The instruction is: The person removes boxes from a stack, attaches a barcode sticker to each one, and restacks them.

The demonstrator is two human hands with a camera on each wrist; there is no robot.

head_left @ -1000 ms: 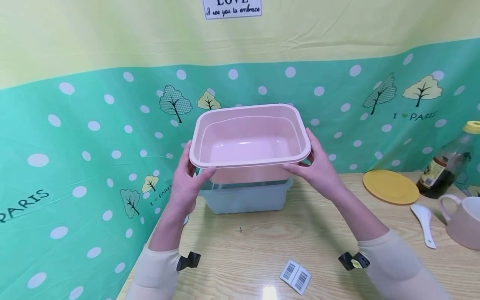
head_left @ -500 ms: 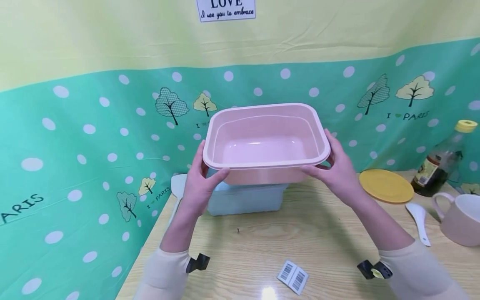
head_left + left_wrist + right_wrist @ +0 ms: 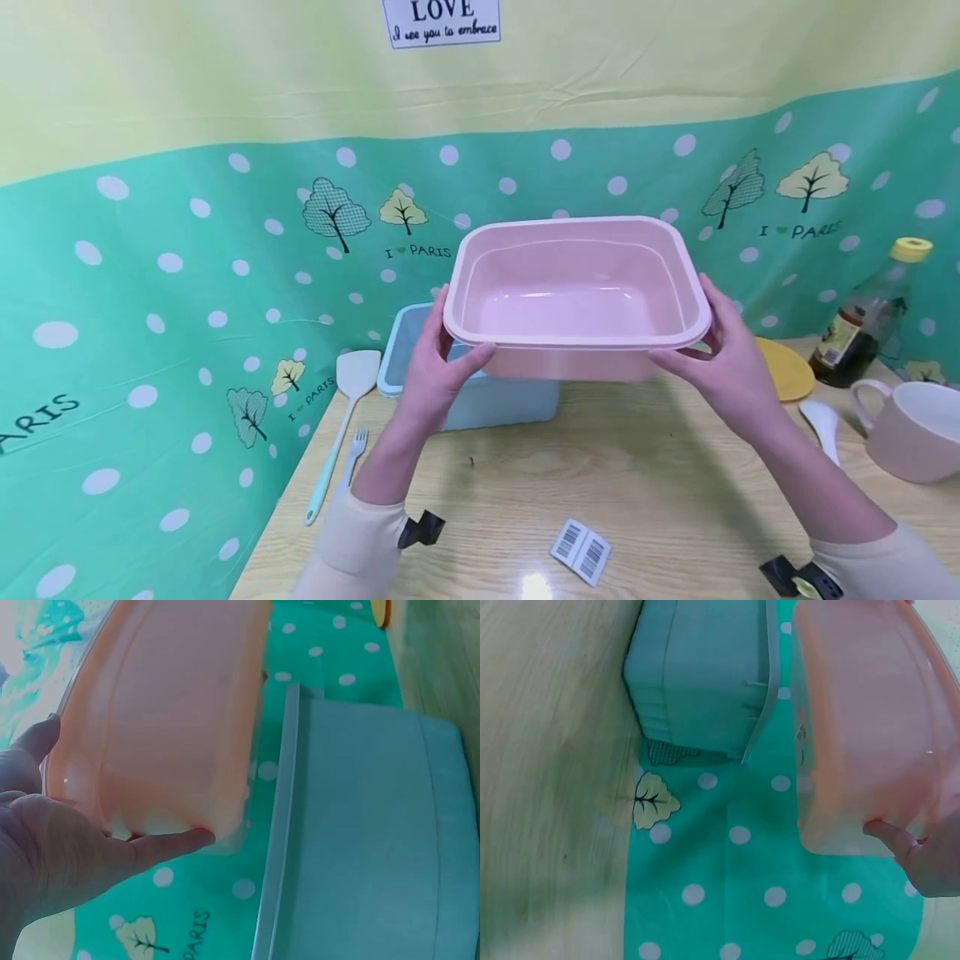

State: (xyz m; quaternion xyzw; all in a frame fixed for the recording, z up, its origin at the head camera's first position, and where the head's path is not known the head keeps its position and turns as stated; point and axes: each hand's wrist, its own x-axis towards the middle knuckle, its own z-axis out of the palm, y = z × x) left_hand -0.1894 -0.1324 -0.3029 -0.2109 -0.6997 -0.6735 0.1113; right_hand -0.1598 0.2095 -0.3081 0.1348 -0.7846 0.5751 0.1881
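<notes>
A pink plastic basin (image 3: pixel 577 312) is held up in the air, its inside bare. My left hand (image 3: pixel 431 379) grips its left end, thumb at the front rim; in the left wrist view the fingers (image 3: pixel 169 844) reach under its side. At the opposite end my right hand (image 3: pixel 723 367) grips the rim in the same way. Behind and below the basin, a light blue basin (image 3: pixel 498 404) stands on the table, partly hidden by the pink one and my left hand. Both wrist views show the pink basin apart from the blue basin (image 3: pixel 705 682).
A white spatula (image 3: pixel 356 375) and a fork (image 3: pixel 356 442) lie left of my arm. At right are a yellow plate (image 3: pixel 787 371), a white spoon (image 3: pixel 823 425), a pink mug (image 3: pixel 911 433) and a sauce bottle (image 3: pixel 855 333). A barcode label (image 3: pixel 581 550) lies in front.
Both hands have carried the pink basin to the right, from above the blue basin to partly beside it. More of the blue basin, the spatula and the fork has come into view.
</notes>
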